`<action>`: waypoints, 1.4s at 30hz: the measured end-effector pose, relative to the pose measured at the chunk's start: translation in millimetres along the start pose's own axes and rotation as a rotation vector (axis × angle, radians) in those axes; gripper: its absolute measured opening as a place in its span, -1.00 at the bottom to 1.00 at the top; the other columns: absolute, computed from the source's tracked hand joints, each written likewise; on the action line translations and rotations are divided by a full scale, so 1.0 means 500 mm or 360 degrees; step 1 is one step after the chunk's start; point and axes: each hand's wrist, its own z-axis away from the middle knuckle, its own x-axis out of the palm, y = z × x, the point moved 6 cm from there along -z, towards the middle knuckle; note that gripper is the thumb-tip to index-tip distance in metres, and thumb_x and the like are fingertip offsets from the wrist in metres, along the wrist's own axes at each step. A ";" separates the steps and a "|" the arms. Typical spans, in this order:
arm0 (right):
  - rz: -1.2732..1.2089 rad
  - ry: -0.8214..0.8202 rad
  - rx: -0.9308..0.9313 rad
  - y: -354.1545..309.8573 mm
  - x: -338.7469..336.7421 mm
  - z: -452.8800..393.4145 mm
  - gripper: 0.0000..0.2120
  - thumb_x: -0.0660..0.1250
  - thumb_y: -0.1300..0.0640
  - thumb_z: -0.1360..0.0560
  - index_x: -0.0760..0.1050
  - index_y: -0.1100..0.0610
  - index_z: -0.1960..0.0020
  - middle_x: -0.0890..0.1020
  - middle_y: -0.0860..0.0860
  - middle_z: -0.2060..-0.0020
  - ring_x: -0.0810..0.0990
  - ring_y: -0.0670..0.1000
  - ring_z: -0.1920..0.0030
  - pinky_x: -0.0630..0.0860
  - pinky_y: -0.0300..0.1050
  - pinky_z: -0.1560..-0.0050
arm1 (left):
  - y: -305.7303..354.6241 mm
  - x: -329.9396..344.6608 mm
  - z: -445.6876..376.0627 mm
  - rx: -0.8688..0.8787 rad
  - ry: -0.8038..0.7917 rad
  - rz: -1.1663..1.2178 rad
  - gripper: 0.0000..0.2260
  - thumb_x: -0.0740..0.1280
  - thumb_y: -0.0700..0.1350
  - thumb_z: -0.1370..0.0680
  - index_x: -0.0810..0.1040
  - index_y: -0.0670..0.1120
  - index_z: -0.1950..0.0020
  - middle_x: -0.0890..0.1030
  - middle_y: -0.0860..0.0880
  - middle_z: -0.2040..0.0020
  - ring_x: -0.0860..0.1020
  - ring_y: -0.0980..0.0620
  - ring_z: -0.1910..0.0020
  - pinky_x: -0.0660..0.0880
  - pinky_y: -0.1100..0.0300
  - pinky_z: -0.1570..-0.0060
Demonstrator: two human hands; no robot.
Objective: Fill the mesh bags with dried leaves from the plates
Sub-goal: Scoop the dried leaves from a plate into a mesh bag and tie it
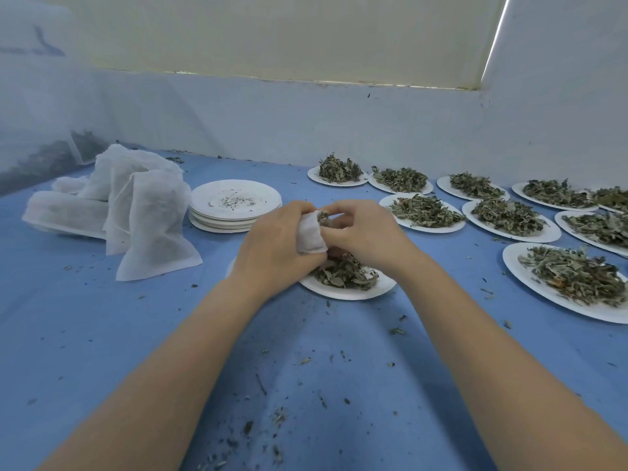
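My left hand (275, 246) grips a small white mesh bag (310, 234) by its side, its mouth facing up and to the right. My right hand (362, 232) pinches dried leaves at the bag's mouth, where a few leaves show. Both hands hover over a white plate (360, 289) with a pile of dried leaves (345, 275) in the middle of the blue table. Part of that plate is hidden under my left hand.
A heap of white mesh bags (142, 212) lies at the left. Beside it stands a stack of emptied plates (234, 205). Several plates heaped with dried leaves (506, 215) fill the right side up to the wall. Leaf crumbs litter the blue cloth (306, 385).
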 end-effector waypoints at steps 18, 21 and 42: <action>0.0311 -0.0194 -0.0282 -0.039 0.014 0.010 -0.87 0.33 0.17 -0.46 0.65 0.11 0.07 0.64 0.17 0.16 0.39 -0.06 0.36 0.36 -0.18 0.28 | 0.009 0.007 -0.009 0.0086 -0.0090 -0.0031 -0.50 0.47 -0.07 -0.28 0.44 -0.02 -0.19 0.49 0.11 0.01 0.46 0.04 0.01 0.26 0.28 0.13; 0.0230 -0.0290 -0.0239 -0.036 -0.006 0.011 -0.78 0.36 0.16 -0.45 0.64 -0.07 -0.03 0.68 0.08 0.12 0.59 0.08 0.03 0.51 0.02 -0.02 | 0.001 -0.007 -0.011 0.0030 -0.0140 -0.0043 -0.36 0.47 0.05 -0.22 0.38 -0.03 -0.25 0.48 0.10 -0.04 0.47 0.02 0.03 0.39 0.14 0.05; 0.1126 -0.0380 0.0075 -0.014 0.018 0.013 -0.71 0.43 0.09 -0.39 0.56 0.16 -0.07 0.61 0.07 0.04 0.61 0.05 0.12 0.51 -0.14 0.31 | -0.067 -0.026 -0.013 -0.0203 -0.0109 -0.0103 -0.65 0.36 -0.07 -0.37 0.42 -0.03 -0.14 0.47 0.06 0.02 0.41 0.01 0.06 0.34 0.13 0.11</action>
